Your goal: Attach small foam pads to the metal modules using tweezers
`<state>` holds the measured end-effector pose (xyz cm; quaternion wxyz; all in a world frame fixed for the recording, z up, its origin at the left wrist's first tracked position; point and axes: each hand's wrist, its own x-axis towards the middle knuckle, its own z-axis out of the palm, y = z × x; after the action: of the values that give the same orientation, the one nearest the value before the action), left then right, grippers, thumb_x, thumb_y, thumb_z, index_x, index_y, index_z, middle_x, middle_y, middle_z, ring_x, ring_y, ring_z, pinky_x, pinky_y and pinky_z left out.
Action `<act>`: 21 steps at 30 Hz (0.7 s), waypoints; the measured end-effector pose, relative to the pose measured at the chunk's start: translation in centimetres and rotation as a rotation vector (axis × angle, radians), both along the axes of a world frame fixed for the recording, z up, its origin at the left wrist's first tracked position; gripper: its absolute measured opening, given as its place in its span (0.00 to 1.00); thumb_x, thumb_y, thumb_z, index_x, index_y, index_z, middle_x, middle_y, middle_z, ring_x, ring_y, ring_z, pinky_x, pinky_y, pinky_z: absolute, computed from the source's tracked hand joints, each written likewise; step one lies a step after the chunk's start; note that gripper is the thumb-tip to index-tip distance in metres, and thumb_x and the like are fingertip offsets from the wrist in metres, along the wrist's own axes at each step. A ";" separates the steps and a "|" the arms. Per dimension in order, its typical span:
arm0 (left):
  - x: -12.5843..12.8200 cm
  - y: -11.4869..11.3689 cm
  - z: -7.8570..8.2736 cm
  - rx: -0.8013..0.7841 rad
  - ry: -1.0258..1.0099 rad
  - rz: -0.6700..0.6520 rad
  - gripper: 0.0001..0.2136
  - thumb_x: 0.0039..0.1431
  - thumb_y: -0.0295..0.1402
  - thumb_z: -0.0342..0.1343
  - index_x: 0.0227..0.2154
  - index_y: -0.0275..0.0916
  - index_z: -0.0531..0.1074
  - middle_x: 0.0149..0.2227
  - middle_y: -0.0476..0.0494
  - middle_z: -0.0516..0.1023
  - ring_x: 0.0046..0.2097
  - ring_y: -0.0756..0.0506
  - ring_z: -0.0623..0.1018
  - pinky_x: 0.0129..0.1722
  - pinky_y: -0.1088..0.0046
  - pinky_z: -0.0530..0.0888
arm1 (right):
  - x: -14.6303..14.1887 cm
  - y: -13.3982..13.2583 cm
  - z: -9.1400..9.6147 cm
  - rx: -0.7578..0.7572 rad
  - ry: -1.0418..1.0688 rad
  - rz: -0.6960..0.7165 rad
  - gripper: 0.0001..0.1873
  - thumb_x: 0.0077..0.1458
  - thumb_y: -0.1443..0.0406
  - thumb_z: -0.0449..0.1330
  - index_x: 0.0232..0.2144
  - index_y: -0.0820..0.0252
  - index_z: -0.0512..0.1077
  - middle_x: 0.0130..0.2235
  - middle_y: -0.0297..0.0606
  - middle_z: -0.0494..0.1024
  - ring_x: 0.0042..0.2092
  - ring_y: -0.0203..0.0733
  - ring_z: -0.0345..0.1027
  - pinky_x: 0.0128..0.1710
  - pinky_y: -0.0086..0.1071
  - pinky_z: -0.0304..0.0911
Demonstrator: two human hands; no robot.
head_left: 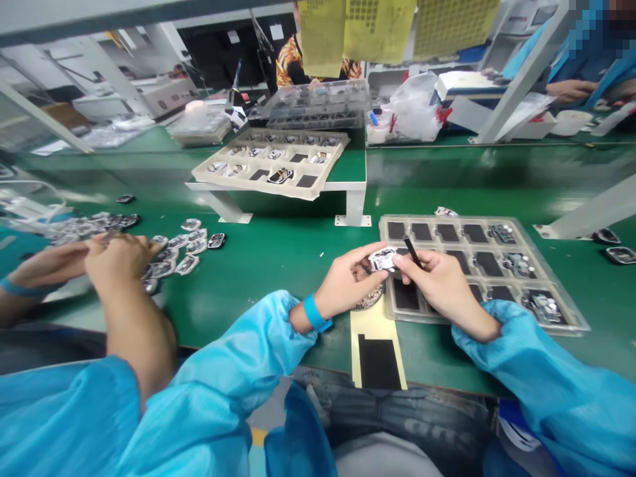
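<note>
My left hand [348,281] is closed around a small silver and black electronic part [382,259], held just above the near left corner of a grey compartment tray [556,281]. My right hand [442,281] pinches a thin black tool [413,251] whose tip points up and away beside that part. Both my sleeves are light blue, and a blue band sits on my left wrist. Under my left hand lies a small round object [370,299], mostly hidden. The tray holds a few similar parts on its right side.
A co-worker's hands [106,262] at the left work over a heap of similar parts [179,248] on the green bench. A beige tray [271,162] sits on a white stand behind. A yellow sheet with a black patch [377,351] lies at the near edge. Another person sits far right.
</note>
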<state>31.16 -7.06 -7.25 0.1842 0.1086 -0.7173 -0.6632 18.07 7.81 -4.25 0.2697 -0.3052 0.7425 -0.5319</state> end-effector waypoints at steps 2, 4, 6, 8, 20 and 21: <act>0.0 -0.1 0.0 -0.098 0.007 0.026 0.26 0.60 0.40 0.66 0.60 0.39 0.74 0.46 0.40 0.80 0.30 0.53 0.70 0.31 0.76 0.69 | 0.1 0.0 0.0 -0.006 -0.005 -0.002 0.29 0.50 0.43 0.69 0.21 0.63 0.72 0.24 0.35 0.74 0.28 0.33 0.64 0.31 0.27 0.57; 0.1 -0.2 -0.1 -0.179 0.027 0.050 0.25 0.61 0.40 0.65 0.60 0.40 0.75 0.45 0.42 0.80 0.30 0.53 0.68 0.32 0.76 0.68 | 0.2 -0.1 0.0 -0.008 0.001 -0.002 0.29 0.50 0.43 0.69 0.21 0.63 0.72 0.24 0.35 0.74 0.27 0.33 0.64 0.30 0.27 0.56; 0.1 -0.2 -0.1 -0.258 0.043 0.065 0.24 0.62 0.41 0.63 0.60 0.42 0.75 0.44 0.42 0.79 0.30 0.52 0.67 0.33 0.75 0.68 | 0.2 -0.1 0.0 -0.008 0.012 -0.002 0.29 0.51 0.43 0.68 0.20 0.63 0.72 0.23 0.35 0.73 0.27 0.33 0.64 0.30 0.28 0.57; 0.2 -0.3 -0.1 -0.330 0.059 0.070 0.23 0.64 0.41 0.62 0.61 0.42 0.74 0.47 0.42 0.79 0.32 0.51 0.68 0.34 0.74 0.69 | 0.1 -0.1 0.1 -0.004 0.017 -0.002 0.28 0.51 0.43 0.68 0.21 0.63 0.73 0.24 0.36 0.74 0.28 0.34 0.65 0.31 0.28 0.58; 0.1 -0.1 0.0 -0.016 0.028 0.025 0.26 0.58 0.40 0.68 0.58 0.39 0.76 0.50 0.39 0.81 0.37 0.48 0.78 0.40 0.72 0.76 | -0.6 0.1 -0.5 -0.078 -0.013 0.044 0.24 0.47 0.49 0.73 0.33 0.61 0.73 0.35 0.37 0.78 0.37 0.39 0.72 0.40 0.31 0.67; 0.1 0.0 0.0 0.110 0.019 -0.005 0.27 0.56 0.39 0.69 0.58 0.37 0.76 0.51 0.37 0.81 0.42 0.46 0.80 0.45 0.70 0.78 | -0.6 0.0 -0.7 -0.120 -0.038 0.048 0.24 0.46 0.50 0.74 0.36 0.60 0.74 0.38 0.38 0.79 0.41 0.40 0.74 0.44 0.32 0.69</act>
<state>31.23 -7.06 -7.26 0.1830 0.1105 -0.6781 -0.7032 17.45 7.81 -4.92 0.2775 -0.3285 0.6964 -0.5745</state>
